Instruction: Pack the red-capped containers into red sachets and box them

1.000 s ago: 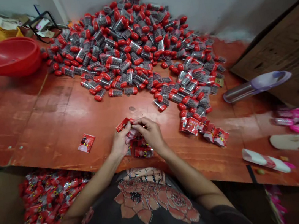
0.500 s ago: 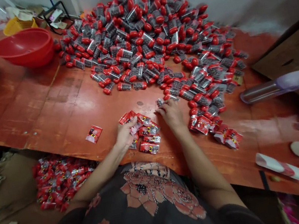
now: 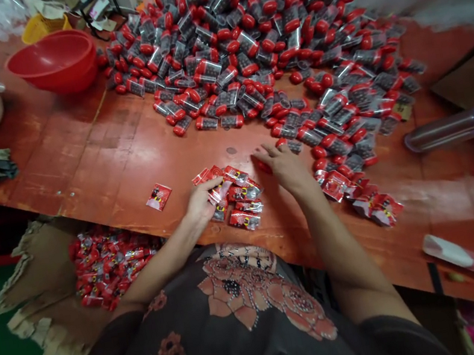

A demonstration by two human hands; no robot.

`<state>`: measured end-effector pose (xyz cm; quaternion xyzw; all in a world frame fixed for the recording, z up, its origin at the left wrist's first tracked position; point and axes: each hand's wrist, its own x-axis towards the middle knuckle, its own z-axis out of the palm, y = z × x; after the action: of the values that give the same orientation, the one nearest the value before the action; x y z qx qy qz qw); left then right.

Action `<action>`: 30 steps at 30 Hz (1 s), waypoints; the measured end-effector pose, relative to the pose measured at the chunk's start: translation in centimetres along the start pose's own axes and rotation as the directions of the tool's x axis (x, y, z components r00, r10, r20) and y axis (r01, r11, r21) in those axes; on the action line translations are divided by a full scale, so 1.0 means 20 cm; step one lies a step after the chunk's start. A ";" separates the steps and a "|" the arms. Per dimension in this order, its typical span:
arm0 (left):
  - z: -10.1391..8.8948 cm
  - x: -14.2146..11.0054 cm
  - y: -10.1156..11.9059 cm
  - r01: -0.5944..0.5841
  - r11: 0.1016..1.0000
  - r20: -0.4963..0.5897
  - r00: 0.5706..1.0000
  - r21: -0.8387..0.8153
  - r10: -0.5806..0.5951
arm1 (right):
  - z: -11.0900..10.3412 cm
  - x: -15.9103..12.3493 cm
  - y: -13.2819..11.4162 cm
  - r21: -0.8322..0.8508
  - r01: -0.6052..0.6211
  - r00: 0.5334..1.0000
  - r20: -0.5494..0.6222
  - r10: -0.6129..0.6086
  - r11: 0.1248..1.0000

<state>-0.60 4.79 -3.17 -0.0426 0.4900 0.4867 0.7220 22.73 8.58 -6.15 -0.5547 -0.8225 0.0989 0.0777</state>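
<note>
Beyond the hands, on the red table (image 3: 78, 162), spreads a heap of capsules (image 3: 239, 36). The left hand (image 3: 200, 203), half-closed, sits on red sachets (image 3: 236, 199), perhaps pinching one. The right hand (image 3: 285, 169), fingers spread open, is just beside a loose capsule (image 3: 263, 165), apparently not gripping it.

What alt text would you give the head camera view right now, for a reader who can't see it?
Two bare hands work at the edge of an orange-red wooden table: the left hand rests on a group of red foil packets, and the right hand reaches a red-capped clear tube beside a large heap of tubes. More red packets lie below on torn cardboard.
</note>
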 end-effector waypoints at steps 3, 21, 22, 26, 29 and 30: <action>0.00 -0.02 0.01 0.013 0.999 0.031 0.999 -0.033 -0.012 | 0.00 0.01 0.08 0.017 0.051 0.998 0.031 -0.052 0.999; 0.02 -0.07 0.01 0.038 0.998 0.043 0.998 -0.055 -0.036 | -0.05 -0.27 -0.63 0.677 -0.055 0.912 -0.265 0.312 0.734; 0.02 -0.08 0.01 0.036 0.998 0.043 0.999 -0.057 -0.033 | -0.05 -0.26 -0.63 0.670 -0.062 0.911 -0.265 0.316 0.739; 0.02 -0.08 0.01 -0.002 0.999 0.047 0.999 -0.044 0.004 | -0.04 -0.27 -0.63 0.695 -0.074 0.919 -0.231 0.320 0.715; 0.01 -0.08 0.00 -0.051 0.998 0.031 0.998 -0.046 0.053 | -0.04 -0.28 -0.65 0.760 -0.085 0.933 -0.166 0.318 0.645; 0.01 -0.08 0.00 -0.075 0.996 0.031 0.997 -0.048 0.076 | -0.05 -0.28 -0.65 0.790 -0.090 0.935 -0.142 0.325 0.607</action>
<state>-0.54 3.89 -1.85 -0.0330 0.4677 0.5256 0.7099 13.37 -1.26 -2.07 -0.5680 -0.6105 0.3726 0.4072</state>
